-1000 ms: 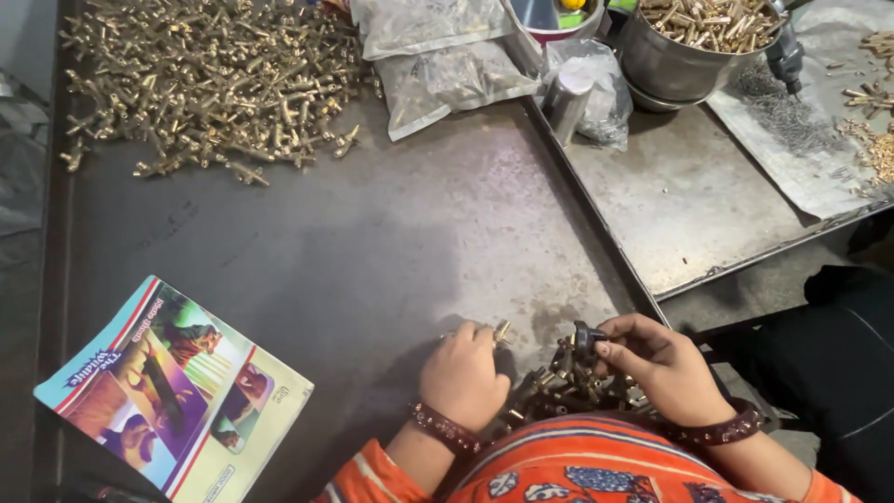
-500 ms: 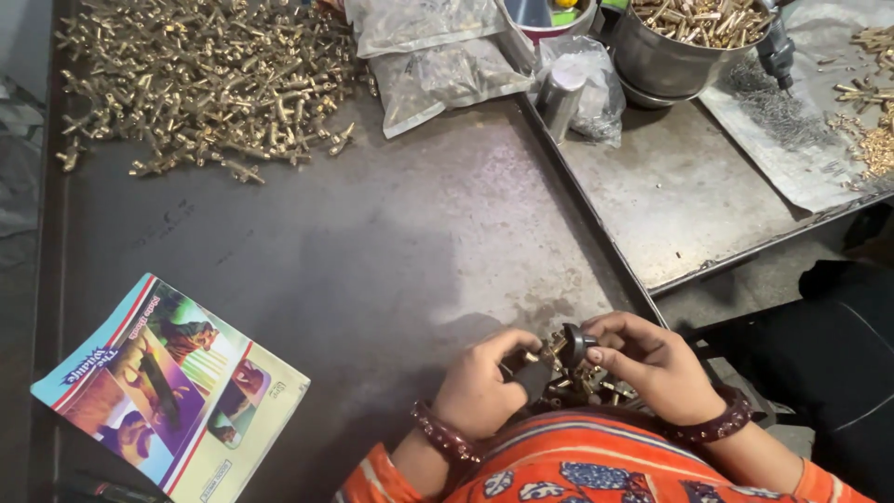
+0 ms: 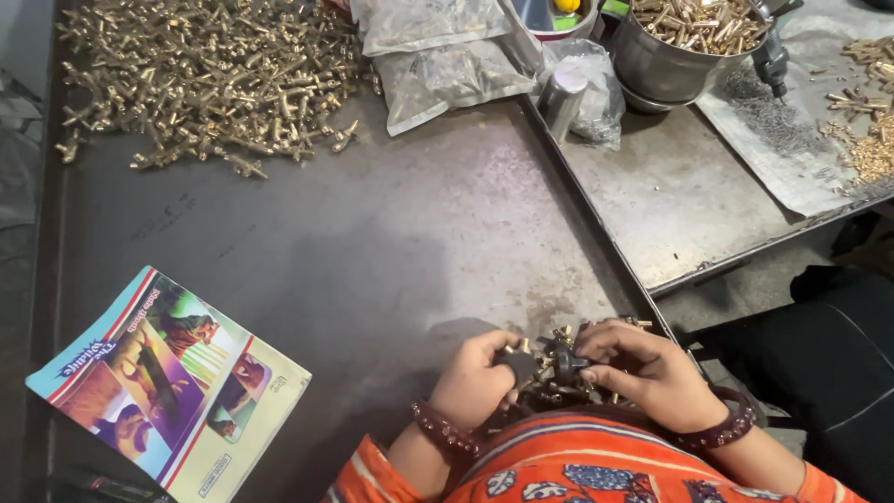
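Both hands, left hand [image 3: 477, 380] and right hand [image 3: 643, 373], pinch small dark fittings [image 3: 545, 365] over the grey metal table [image 3: 372, 242]; brass heap [image 3: 209, 79] at eleven o'clock.

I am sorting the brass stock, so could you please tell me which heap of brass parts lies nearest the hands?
The small heap of brass parts at the table's near edge, right between the left hand and right hand; the big pile lies at the far left corner.

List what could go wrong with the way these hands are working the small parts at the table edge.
1. The left hand and right hand hold small dark parts over a heap of brass pieces right at the table edge; a piece could well slip off into the lap.
2. The booklet overhangs the near edge and might get knocked down.
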